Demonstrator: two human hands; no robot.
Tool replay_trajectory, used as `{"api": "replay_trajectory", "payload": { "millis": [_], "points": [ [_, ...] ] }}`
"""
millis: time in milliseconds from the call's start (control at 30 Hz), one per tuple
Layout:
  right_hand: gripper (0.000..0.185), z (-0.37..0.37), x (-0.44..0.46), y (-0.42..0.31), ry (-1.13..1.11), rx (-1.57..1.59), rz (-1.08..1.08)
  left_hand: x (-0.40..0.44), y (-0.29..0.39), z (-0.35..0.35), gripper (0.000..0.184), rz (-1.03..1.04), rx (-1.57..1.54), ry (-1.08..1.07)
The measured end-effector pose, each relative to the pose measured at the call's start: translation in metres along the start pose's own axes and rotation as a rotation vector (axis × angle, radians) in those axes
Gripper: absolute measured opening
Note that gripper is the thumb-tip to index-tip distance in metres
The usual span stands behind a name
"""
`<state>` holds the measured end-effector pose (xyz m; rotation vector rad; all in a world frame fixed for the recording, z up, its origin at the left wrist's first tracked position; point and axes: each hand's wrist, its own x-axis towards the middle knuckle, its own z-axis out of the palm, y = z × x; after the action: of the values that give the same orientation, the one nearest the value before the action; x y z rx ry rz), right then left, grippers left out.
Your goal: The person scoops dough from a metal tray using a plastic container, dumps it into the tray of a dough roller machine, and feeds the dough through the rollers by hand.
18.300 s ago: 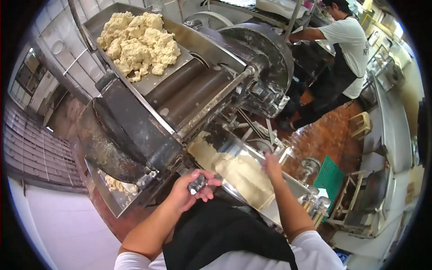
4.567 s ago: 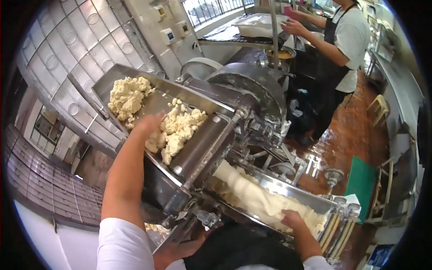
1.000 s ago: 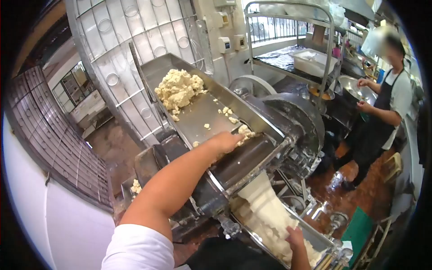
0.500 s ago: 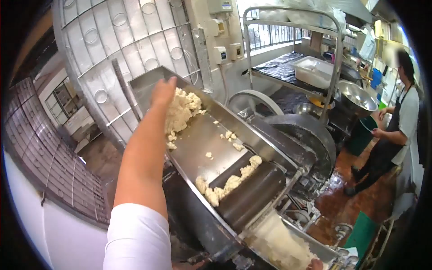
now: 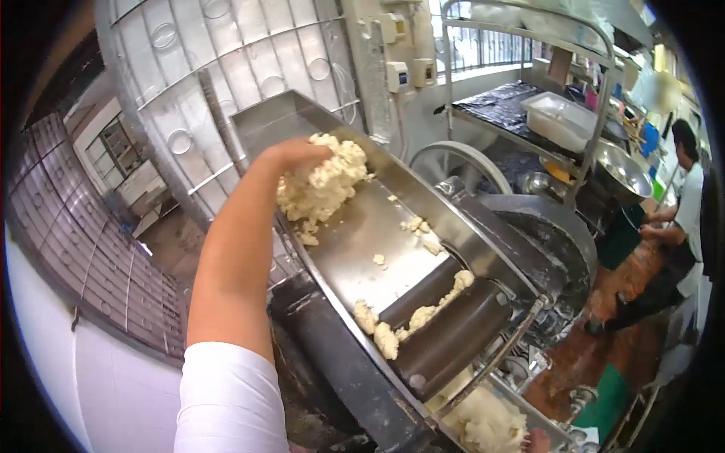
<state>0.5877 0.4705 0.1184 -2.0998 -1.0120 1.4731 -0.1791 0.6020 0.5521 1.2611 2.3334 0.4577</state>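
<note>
My left hand reaches into the metal hopper tray and presses against the back of a crumbly dough heap; its fingertips are sunk in or hidden by the dough. Small dough lumps lie along the gap at the dark roller, with a few crumbs on the tray floor. Below the rollers, a pale dough sheet lies in the lower trough. Beside it, at the bottom edge of the view, only a small part of my right hand shows; its fingers are not clear.
Large dark machine wheels flank the hopper on the right. Behind stands a metal rack with a white bin and steel bowls. A co-worker in a dark apron stands at the far right. A barred gate is at left.
My left hand has gone from the rollers to the dough heap, which now sits closer around its fingers. Lumps lie along the rollers. My right hand has dropped toward the bottom edge; the co-worker has shifted right.
</note>
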Motion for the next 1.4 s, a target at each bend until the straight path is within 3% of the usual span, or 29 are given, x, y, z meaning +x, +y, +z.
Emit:
{"api": "replay_trajectory", "payload": {
  "millis": [67, 133, 200, 233, 300, 400, 500, 600, 733, 833, 967, 1067, 1167, 1200, 1267, 1367, 1400],
  "points": [
    [0.046, 0.0, 0.045, 0.011, -0.094, -0.04, -0.07, 0.031, -0.016, 0.016, 0.074, 0.134, 0.211, 0.13],
    [0.03, 0.005, 0.077, 0.01, -0.19, 0.023, -0.185, -0.008, 0.024, 0.043, 0.074, 0.177, 0.541, 0.182],
    [0.02, 0.007, 0.077, 0.005, -0.197, 0.084, -0.243, -0.046, 0.07, 0.078, 0.089, 0.139, 0.784, 0.077],
    [0.019, 0.016, 0.067, -0.004, -0.164, 0.103, -0.244, -0.04, 0.068, 0.109, 0.083, 0.189, 0.922, 0.238],
    [0.018, 0.013, 0.06, -0.011, -0.141, 0.093, -0.256, -0.061, 0.085, 0.138, 0.076, 0.291, 0.992, 0.309],
    [0.016, 0.001, 0.044, 0.001, -0.146, 0.069, -0.181, -0.066, 0.096, 0.132, 0.071, 0.356, 0.836, 0.137],
    [0.047, -0.015, -0.009, -0.015, -0.065, 0.131, 0.039, -0.05, 0.087, 0.111, 0.07, 0.345, 0.582, 0.413],
    [0.05, -0.028, -0.026, -0.008, -0.017, 0.307, 0.176, -0.044, 0.072, 0.134, 0.062, 0.158, 0.403, 0.281],
    [0.058, -0.036, -0.001, 0.035, -0.055, 0.463, 0.207, -0.054, 0.087, 0.177, 0.063, 0.234, 0.32, 0.309],
    [0.015, -0.036, 0.055, 0.068, -0.439, 0.911, 0.123, -0.064, 0.102, 0.193, 0.059, 0.338, 0.573, 0.317],
    [0.015, -0.011, 0.054, 0.029, -0.245, 0.767, 0.09, -0.085, 0.113, 0.193, 0.054, 0.397, 0.611, 0.232],
    [0.017, -0.012, 0.031, 0.005, -0.326, 0.703, 0.06, -0.085, 0.123, 0.182, 0.049, 0.285, 0.536, -0.065],
    [0.023, -0.017, 0.038, 0.023, -0.277, 0.716, 0.099, -0.08, 0.119, 0.182, 0.048, 0.272, 0.14, 0.276],
    [0.024, -0.018, 0.041, 0.035, -0.257, 0.698, 0.111, -0.089, 0.126, 0.182, 0.046, 0.244, 0.204, 0.301],
    [0.027, -0.02, 0.064, 0.066, -0.215, 0.665, 0.116, -0.08, 0.121, 0.201, 0.045, 0.281, 0.355, 0.277],
    [0.033, -0.02, 0.061, 0.077, -0.353, 0.793, 0.186, -0.075, 0.12, 0.218, 0.04, 0.321, 0.473, 0.204],
    [0.037, -0.019, 0.054, 0.077, -0.172, 0.645, 0.218, -0.077, 0.121, 0.219, 0.039, 0.315, 0.491, 0.152]
  ]
}}
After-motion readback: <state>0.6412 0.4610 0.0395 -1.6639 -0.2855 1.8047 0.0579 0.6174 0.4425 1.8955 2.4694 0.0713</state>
